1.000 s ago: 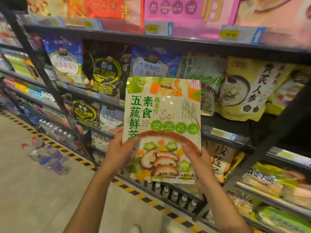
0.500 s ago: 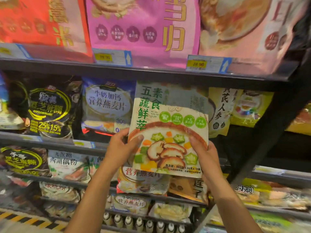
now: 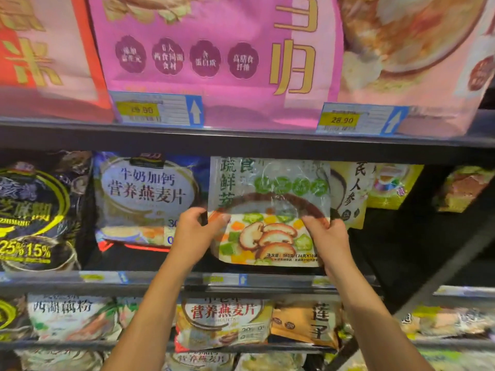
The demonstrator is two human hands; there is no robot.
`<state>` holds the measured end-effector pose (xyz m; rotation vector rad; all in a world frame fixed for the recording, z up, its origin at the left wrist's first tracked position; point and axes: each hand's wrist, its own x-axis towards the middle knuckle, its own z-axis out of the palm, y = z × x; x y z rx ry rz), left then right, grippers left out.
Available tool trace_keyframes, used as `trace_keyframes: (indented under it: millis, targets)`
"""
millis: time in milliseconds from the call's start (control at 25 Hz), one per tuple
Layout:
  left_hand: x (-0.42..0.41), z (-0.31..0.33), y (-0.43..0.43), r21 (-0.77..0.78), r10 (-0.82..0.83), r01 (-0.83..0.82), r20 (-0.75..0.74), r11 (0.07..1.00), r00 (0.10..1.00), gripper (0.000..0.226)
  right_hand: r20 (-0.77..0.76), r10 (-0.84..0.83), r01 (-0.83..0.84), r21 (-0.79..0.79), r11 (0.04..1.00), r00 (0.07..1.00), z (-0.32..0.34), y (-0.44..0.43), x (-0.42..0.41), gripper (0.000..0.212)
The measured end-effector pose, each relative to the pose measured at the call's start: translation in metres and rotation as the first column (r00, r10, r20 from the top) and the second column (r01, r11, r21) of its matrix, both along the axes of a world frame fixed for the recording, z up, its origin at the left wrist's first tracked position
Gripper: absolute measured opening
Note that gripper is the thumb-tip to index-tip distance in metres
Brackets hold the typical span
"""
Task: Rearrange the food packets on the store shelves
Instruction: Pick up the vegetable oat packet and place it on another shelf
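- A vegetable oat-flake packet is held upright in the middle shelf bay, its lower edge just above the shelf's front rail.
- The packet's face is white and green: sliced mushrooms, okra stars and orange and yellow cubes are printed in a brown-rimmed bowl, with four green round badges above and green Chinese characters down the left side.
- Its upper half lies in shadow under the shelf above; its lower half is lit, and the film is creased and glossy.
- The left hand is closed on the packet's left edge, thumb on the front face.
- The right hand is closed on the packet's lower right corner, fingers pressed on the front.
- Just left of the packet, a blue milk-calcium oat packet stands; further left, a black sesame packet.
- Just right of the packet, a yellow ginseng packet is partly overlapped by it.
- Above the packet, a pink bag stands behind a yellow price tag.
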<state>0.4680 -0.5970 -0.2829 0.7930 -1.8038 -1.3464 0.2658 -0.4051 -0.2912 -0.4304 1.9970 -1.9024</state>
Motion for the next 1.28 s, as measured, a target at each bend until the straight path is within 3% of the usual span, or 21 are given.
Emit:
trace_keyframes:
  millis: [120, 440, 640, 1280]
  targets:
    - [0.003, -0.013, -0.007, 0.000, -0.035, 0.035, 0.048, 0.999, 0.998, 0.011, -0.056, 0.007, -0.004, 0.057, 0.998, 0.998, -0.013, -0.002, 0.000, 0.039]
    - [0.020, -0.039, -0.018, 0.049, -0.169, 0.166, 0.057, 0.985, 0.984, 0.044, -0.095, 0.140, -0.123, 0.169, 0.978, 0.986, -0.015, 0.006, 0.005, 0.033]
    - [0.021, -0.039, -0.017, 0.056, -0.172, 0.169, 0.054, 0.984, 0.984, 0.034, -0.103, 0.143, -0.124, 0.171, 0.978, 0.984, -0.011, 0.009, 0.011, 0.025]
    - [0.031, -0.028, 0.008, -0.067, -0.082, 0.090, 0.106, 0.994, 0.991, 0.036, -0.185, 0.187, -0.147, 0.213, 0.966, 0.965, -0.015, 0.027, 0.019, 0.056]
